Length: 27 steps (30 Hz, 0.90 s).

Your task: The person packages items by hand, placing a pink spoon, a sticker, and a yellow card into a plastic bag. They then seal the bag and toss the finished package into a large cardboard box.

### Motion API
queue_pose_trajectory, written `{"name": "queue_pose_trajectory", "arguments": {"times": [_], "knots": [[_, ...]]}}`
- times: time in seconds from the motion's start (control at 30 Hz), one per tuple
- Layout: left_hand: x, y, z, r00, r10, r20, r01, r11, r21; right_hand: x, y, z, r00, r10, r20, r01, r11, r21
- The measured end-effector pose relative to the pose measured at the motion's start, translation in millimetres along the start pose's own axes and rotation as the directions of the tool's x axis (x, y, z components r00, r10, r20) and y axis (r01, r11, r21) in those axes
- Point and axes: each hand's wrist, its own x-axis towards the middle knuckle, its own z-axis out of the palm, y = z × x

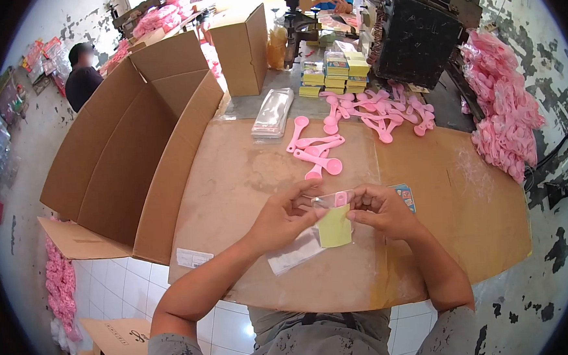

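Between my two hands is a small clear plastic bag (324, 200), with a yellow-green card (335, 230) and the end of a pink measuring spoon (341, 199) showing at it. My left hand (293, 215) pinches the bag's left side. On its right edge, the fingers of my right hand (385, 211) are closed. Below lies a stack of clear bags (296, 253) on the cardboard, partly hidden by my left hand and the card. Several printed cards (405, 198) lie beside my right hand. Loose pink measuring spoons (318, 156) rest just beyond my hands.
A large open carton (184, 141) stands at the left. Farther back are a pack of clear bags (272, 115), stacked cards (335, 73), more pink spoons (394, 111) and a dark machine (415, 36). Pink bagged items (504, 112) pile up at right. Other people sit in the background.
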Motion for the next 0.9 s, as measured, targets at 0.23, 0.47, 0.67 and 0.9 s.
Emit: {"name": "queue_pose_trajectory", "arguments": {"times": [0.23,0.47,0.67,0.9], "knots": [[6,13,-35,0.96,0.02,-0.28,-0.02,1.0,0.002,-11,-25,-13,0.983,-0.047,-0.175,0.042,0.999,-0.031],[19,9,-42,0.922,0.048,-0.384,-0.068,0.997,-0.039,-31,-31,-72,0.926,-0.302,-0.226,-0.018,0.563,-0.826],[-1,-6,-11,0.994,0.07,0.088,-0.112,0.604,0.789,-41,-5,-103,0.968,-0.051,-0.247,-0.154,0.656,-0.739],[1,-14,-10,0.995,-0.051,0.086,-0.022,0.731,0.682,-40,-6,-109,0.945,-0.195,-0.261,-0.083,0.631,-0.771]]}}
